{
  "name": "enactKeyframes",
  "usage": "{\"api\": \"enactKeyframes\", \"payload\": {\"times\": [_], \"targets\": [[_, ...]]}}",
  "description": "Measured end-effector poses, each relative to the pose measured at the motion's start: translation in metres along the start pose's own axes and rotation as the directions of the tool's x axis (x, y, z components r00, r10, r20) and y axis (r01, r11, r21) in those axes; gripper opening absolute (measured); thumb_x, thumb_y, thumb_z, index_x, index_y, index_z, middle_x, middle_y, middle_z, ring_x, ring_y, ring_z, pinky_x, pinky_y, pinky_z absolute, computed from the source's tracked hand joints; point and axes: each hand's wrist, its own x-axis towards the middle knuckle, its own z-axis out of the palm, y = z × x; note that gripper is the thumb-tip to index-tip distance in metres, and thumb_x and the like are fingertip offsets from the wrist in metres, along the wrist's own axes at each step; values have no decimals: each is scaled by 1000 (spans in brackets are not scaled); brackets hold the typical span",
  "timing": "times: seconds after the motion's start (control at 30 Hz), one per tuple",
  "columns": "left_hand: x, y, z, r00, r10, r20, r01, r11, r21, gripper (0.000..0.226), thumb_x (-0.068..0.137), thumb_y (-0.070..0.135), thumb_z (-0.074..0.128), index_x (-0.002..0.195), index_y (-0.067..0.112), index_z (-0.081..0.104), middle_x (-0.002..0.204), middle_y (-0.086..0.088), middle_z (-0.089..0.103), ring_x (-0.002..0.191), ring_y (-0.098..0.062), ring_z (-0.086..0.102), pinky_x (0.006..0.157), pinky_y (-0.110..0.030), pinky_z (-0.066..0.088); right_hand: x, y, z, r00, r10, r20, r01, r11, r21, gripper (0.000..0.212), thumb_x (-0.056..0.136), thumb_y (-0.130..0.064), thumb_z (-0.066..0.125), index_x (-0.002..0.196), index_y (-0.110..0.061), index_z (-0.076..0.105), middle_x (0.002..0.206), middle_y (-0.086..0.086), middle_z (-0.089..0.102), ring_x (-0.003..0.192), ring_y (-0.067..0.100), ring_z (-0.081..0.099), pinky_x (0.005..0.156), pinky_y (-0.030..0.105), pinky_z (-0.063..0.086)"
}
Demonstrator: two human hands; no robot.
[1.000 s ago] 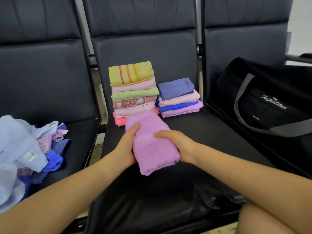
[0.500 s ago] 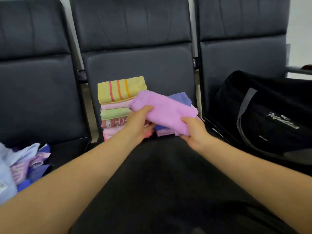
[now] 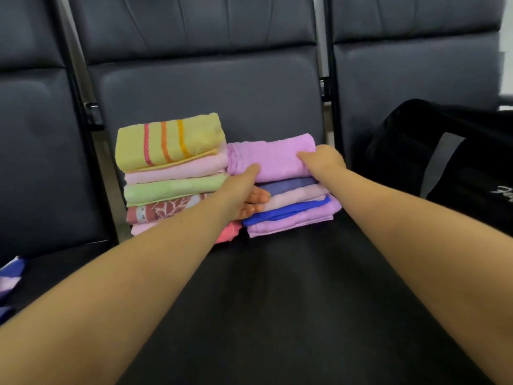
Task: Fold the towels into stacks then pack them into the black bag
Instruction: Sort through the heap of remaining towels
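**Lilac towel held on the right stack**

Two bare forearms are stretched over the dark seat [image 3: 277,301]. The folded lilac towel [image 3: 272,157] is gripped at both ends: the left hand [image 3: 244,190] has its thumb on top and fingers beneath, the right hand [image 3: 323,159] curls over the far end. It lies on the short stack [image 3: 294,209], just beside the tall stack [image 3: 172,173]. Loose towels [image 3: 9,276] are seen at the left edge. On the black bag [image 3: 449,162] white script is cut off and unreadable.
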Motion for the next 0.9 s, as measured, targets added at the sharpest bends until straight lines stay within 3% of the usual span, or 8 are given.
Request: {"api": "enactKeyframes", "payload": {"times": [0.13,0.27,0.33,0.4,0.5,0.6,0.8,0.9], "targets": [[-18,-8,-11,1000,-4,24,4,1000,21,69,88,69,40,81,6,65,68,-2,63,50,-14,52,40,-18,37,-26,0,-12,970,-38,-240,40,999,4,59,91,-46,54,134,-6,46,135,17,46,128,35,38,98,40,37],[-63,-27,-40,999,-3,51,1,1000,27,53,93,58,44,85,10,64,72,-2,61,55,-12,52,50,-19,40,-74,-10,-26,924,-206,-322,267,951,158,31,91,-34,52,113,-13,59,113,7,58,106,26,53,81,32,40],[-91,-42,-62,999,49,9,-50,991,127,36,97,42,47,83,14,65,74,1,62,58,-11,52,54,-19,42,-106,-20,-22,954,-234,-189,280,919,276,13,92,-28,52,89,-17,57,86,-2,58,83,17,53,69,27,37],[-117,-59,-91,989,148,-24,-135,946,296,26,97,28,48,83,16,66,78,2,63,61,-11,54,55,-19,43,-141,-33,-7,958,-282,-45,282,904,321,17,93,-23,52,78,-16,54,70,-8,52,73,13,48,66,27,36],[-158,-85,-137,964,258,-62,-196,849,490,25,94,22,48,84,18,70,78,6,65,63,-9,58,56,-20,47,-195,-52,28,917,-363,169,302,905,300,20,92,-19,51,77,-11,63,70,-3,58,72,14,51,63,30,37],[-204,-118,-190,921,360,-150,-201,768,608,26,93,19,49,79,23,70,78,8,68,72,-9,63,72,-28,52,-248,-79,73,815,-414,406,315,904,289,24,91,-17,50,77,-12,68,72,-2,60,71,12,53,63,27,37],[-268,-200,-304,788,466,-401,-34,684,729,33,83,37,37,77,26,68,86,2,65,88,-19,58,80,-32,42,-348,-144,165,624,-499,601,329,866,377,27,92,-17,54,69,-15,67,60,-8,59,53,-1,53,54,15,39],[-288,-245,-360,688,480,-545,111,672,732,41,81,46,37,93,25,70,101,-5,65,102,-28,55,88,-41,43,-385,-177,207,572,-514,639,351,858,377,25,90,-18,54,71,-6,65,72,11,64,67,15,52,64,32,44]]}}
